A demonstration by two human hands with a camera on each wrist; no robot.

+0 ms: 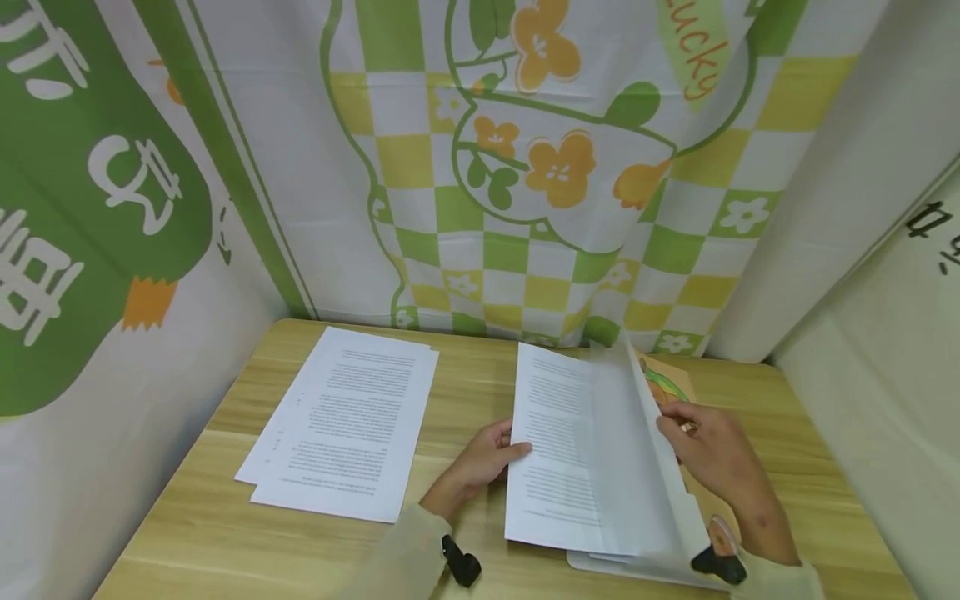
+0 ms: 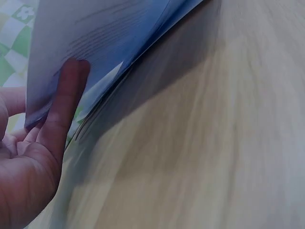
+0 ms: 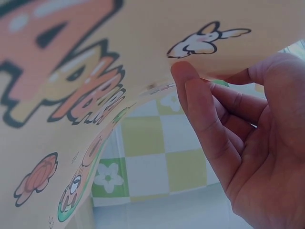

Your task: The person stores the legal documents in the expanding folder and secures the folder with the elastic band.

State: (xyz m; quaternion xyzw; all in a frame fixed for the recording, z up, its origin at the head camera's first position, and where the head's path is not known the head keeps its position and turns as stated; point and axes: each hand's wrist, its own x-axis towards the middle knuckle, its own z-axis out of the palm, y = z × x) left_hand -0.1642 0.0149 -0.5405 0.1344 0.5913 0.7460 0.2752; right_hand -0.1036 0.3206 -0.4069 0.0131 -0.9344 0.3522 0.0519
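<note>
Pinching the left edge of a printed paper point(image 1: 555, 433), the left hand point(image 1: 483, 458) is near the middle of the table point(image 1: 472, 375). At right, the right hand point(image 1: 716, 450) grips the raised cover of a cartoon folder point(image 1: 666, 454), beside the paper. More printed pages point(image 1: 341, 425) lie left.

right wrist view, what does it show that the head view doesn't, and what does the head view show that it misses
Only the right wrist view shows the large lettering and a small white drawing on the folder cover.

Only the head view shows the left hand, the printed pages it holds, the overlapping printed sheets on the left and the wooden table.

Both show the right hand pinching the cover's edge, and the checkered curtain behind.
</note>
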